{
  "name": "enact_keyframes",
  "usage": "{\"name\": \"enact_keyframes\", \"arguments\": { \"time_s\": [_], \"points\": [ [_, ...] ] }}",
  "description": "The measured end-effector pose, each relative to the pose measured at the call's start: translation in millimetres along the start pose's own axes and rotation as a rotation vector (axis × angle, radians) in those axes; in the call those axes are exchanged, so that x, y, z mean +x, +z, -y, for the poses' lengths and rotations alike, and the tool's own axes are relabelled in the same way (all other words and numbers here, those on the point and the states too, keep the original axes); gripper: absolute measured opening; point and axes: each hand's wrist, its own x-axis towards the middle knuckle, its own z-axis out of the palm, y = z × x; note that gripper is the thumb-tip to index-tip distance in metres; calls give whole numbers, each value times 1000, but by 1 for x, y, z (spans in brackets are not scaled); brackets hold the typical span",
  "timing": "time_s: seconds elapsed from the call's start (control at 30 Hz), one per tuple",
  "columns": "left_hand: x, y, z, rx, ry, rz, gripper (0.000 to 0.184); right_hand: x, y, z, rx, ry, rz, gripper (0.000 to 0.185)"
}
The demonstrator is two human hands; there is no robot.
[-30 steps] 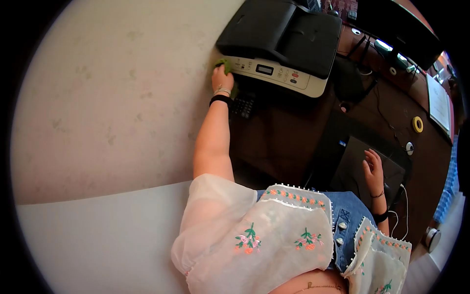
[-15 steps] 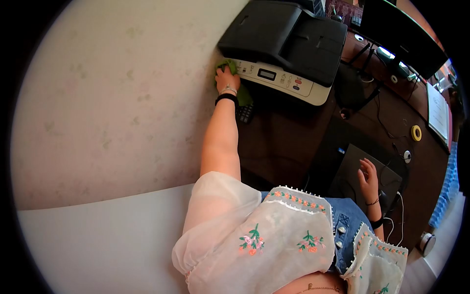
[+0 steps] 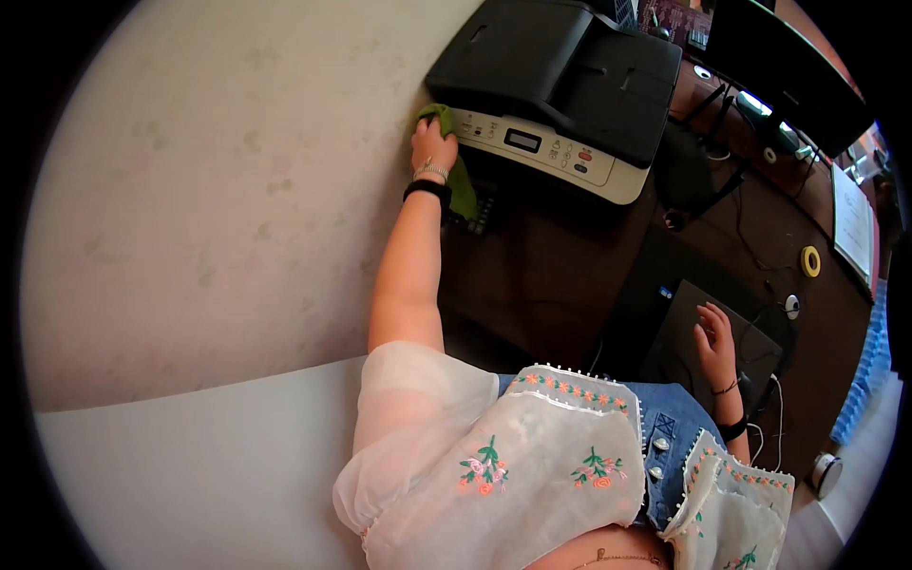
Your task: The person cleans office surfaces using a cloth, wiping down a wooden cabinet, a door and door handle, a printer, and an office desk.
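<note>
My left hand point(image 3: 433, 147) grips a green cloth point(image 3: 462, 195) at the left end of the printer's control panel, close to the wall. Part of the cloth hangs down below the hand, over a dark keypad point(image 3: 483, 211). The printer point(image 3: 546, 71) has a black lid and a pale front panel with a small screen and buttons. Over a dark closed laptop or flat panel point(image 3: 679, 342) on the desk, my right hand point(image 3: 714, 340) hovers or rests with its fingers loosely spread, holding nothing.
A monitor point(image 3: 793, 81) stands at the upper right on the dark desk point(image 3: 551, 256). Yellow tape point(image 3: 809, 261), loose cables and an open document folder point(image 3: 852, 223) lie on the right side. The patterned wall point(image 3: 228, 209) borders the printer's left.
My left hand has shifted slightly left with the cloth, and more of the cloth now shows hanging down. My right hand stays nearly where it was.
</note>
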Motion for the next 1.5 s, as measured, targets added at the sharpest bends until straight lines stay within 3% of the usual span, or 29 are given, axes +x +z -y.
{"name": "enact_keyframes", "arguments": {
  "time_s": [0.07, 0.4, 0.67, 0.73, 0.87, 0.93, 1.0, 1.13, 1.4, 1.5],
  "points": [
    [11, 3, -12, 186, 3, 100, 49, 0, 0, 3, 68, 50, 6, 32],
    [6, -1, -4, 246, 50, 194, 54, 3, 5, 14, 26, 21, 39, 31],
    [-42, 22, 14, 162, 3, 92, 56, 0, 8, 4, 80, 46, 36, 32],
    [-42, 36, 29, -16, -51, 43, 53, -1, 5, 5, 73, 66, 44, 31],
    [-28, 23, 14, -70, 69, -213, 51, -1, 2, 8, 40, 49, 48, 31],
    [-2, 16, 10, -86, 85, -164, 54, 0, 0, 10, 40, 53, 49, 31],
    [20, 13, 6, 53, 24, 51, 55, 2, 0, 12, 38, 56, 41, 31],
    [37, 12, 10, 85, -49, 143, 56, 1, 0, 17, 57, 63, 17, 31],
    [3, 30, 20, -62, -101, 45, 60, -1, 8, 12, 107, 41, 19, 31],
    [-6, 29, 29, -16, -18, 120, 60, 0, 9, 11, 98, 66, 33, 31]
  ]
}}
